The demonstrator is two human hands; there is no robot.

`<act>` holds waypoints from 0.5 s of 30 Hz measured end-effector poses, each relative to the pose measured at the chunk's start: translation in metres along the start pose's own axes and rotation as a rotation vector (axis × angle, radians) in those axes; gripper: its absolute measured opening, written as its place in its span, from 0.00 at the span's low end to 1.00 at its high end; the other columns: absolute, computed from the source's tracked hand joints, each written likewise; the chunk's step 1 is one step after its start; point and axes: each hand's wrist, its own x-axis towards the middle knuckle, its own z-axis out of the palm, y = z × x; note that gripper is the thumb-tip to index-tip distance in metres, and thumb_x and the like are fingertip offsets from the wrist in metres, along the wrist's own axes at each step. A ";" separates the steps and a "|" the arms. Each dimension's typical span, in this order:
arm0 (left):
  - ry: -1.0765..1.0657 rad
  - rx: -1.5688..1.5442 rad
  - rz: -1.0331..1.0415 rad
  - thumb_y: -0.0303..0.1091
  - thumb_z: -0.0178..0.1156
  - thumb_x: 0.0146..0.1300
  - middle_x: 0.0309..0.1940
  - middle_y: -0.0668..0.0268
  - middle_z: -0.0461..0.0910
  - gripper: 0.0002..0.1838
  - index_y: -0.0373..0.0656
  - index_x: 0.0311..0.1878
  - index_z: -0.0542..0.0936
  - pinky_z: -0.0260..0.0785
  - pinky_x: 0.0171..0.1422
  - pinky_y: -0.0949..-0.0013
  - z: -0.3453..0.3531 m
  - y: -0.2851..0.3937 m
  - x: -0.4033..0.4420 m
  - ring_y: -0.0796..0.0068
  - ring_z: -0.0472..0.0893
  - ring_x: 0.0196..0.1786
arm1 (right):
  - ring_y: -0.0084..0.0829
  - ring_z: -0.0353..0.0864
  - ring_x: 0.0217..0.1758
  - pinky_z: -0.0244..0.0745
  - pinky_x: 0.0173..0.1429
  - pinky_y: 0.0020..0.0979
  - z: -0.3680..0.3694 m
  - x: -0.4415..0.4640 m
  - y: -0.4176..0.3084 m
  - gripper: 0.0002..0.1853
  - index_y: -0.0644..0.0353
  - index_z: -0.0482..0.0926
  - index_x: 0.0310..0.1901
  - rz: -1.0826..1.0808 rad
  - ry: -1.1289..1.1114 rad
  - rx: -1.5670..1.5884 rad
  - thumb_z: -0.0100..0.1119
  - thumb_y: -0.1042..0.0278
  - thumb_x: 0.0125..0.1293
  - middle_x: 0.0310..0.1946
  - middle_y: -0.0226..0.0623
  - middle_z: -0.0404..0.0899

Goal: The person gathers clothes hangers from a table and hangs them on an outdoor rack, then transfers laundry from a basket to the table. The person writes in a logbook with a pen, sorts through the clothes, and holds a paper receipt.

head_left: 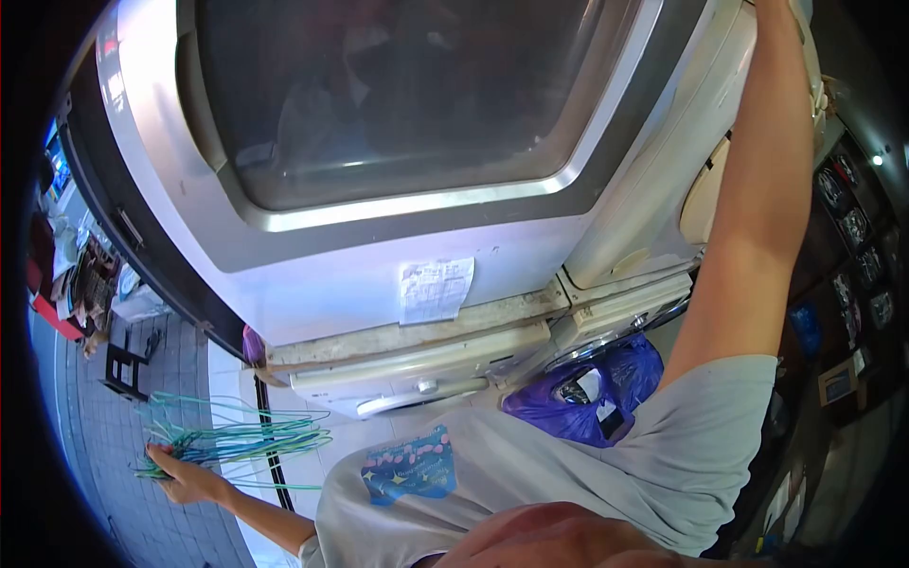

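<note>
My left hand (180, 475) is out at the lower left, its fingers closed around a bunch of thin green wire hangers (275, 437). The hangers fan out to the right of the fist, in front of my shirt. My right arm (762, 189) stretches up along the right side, past a pale rounded machine. It leaves the view at the top edge, so my right hand and anything in it are hidden.
A large dryer with a dark window door (379, 104) fills the upper middle; a paper sheet (436, 291) sticks to its front. Below it is a white machine front (417, 383). A purple plastic bag (592, 393) sits beside my body. A small dark stool (125, 364) stands at left; shelves (852, 227) hold packages at right.
</note>
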 end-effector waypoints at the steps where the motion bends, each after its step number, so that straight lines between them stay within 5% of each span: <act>1: 0.002 0.012 0.004 0.39 0.59 0.60 0.24 0.65 0.77 0.16 0.31 0.33 0.81 0.66 0.30 0.74 -0.002 0.001 -0.002 0.78 0.73 0.26 | 0.45 0.76 0.47 0.68 0.52 0.38 -0.003 -0.001 0.000 0.18 0.53 0.81 0.40 0.001 -0.009 0.009 0.43 0.61 0.54 0.40 0.46 0.78; 3: -0.022 -0.058 -0.048 0.37 0.59 0.59 0.25 0.65 0.77 0.15 0.30 0.35 0.81 0.66 0.31 0.75 -0.003 0.009 -0.007 0.79 0.73 0.27 | 0.44 0.76 0.47 0.68 0.51 0.38 -0.008 0.001 0.010 0.18 0.56 0.80 0.41 -0.112 -0.115 0.085 0.42 0.60 0.56 0.39 0.48 0.78; 5: -0.043 -0.035 -0.034 0.38 0.60 0.59 0.26 0.65 0.77 0.16 0.30 0.37 0.80 0.66 0.32 0.76 -0.006 0.009 -0.009 0.80 0.73 0.27 | 0.47 0.75 0.46 0.67 0.50 0.40 0.016 0.009 0.028 0.19 0.60 0.78 0.41 -0.066 0.032 0.251 0.42 0.56 0.59 0.39 0.51 0.77; 7: -0.038 -0.057 -0.036 0.38 0.60 0.59 0.26 0.65 0.77 0.16 0.30 0.36 0.80 0.66 0.32 0.76 -0.008 0.007 -0.010 0.80 0.73 0.27 | 0.57 0.65 0.51 0.63 0.52 0.58 0.003 -0.003 0.008 0.25 0.63 0.70 0.48 0.092 -0.062 0.167 0.52 0.49 0.59 0.46 0.61 0.64; 15: -0.056 -0.011 -0.002 0.37 0.59 0.59 0.25 0.66 0.76 0.15 0.31 0.35 0.80 0.64 0.30 0.76 -0.017 0.014 -0.018 0.81 0.72 0.27 | 0.59 0.67 0.49 0.64 0.49 0.56 -0.005 -0.017 -0.007 0.17 0.66 0.73 0.40 0.108 0.041 0.201 0.49 0.59 0.59 0.43 0.63 0.66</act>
